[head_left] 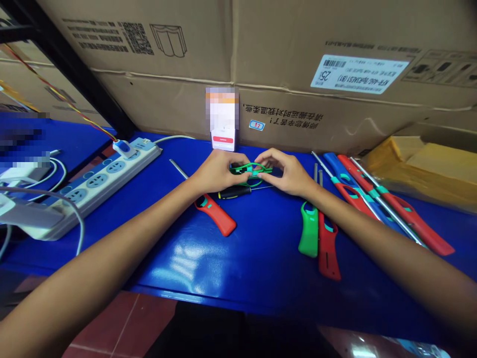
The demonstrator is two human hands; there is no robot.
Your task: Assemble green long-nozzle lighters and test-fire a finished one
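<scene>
My left hand [222,171] and my right hand [286,174] meet near the back of the table, fingers closed on opposite ends of a green lighter casing [256,168]. A teal part shows in the casing between the fingertips; some of its inside is hidden by them. Just below lies a screwdriver [235,192] with a black and yellow handle, its shaft pointing right. A red long-necked lighter [218,215] rests under my left wrist. Below my right wrist, a green lighter [309,231] lies alongside another red lighter [328,251].
Several red and blue long lighters [406,214] lie side by side at the right. A phone [224,122] leans on large cardboard boxes [167,94] behind. On the left is a power strip [112,176] with cables. A yellow-brown package [428,171] sits at the far right.
</scene>
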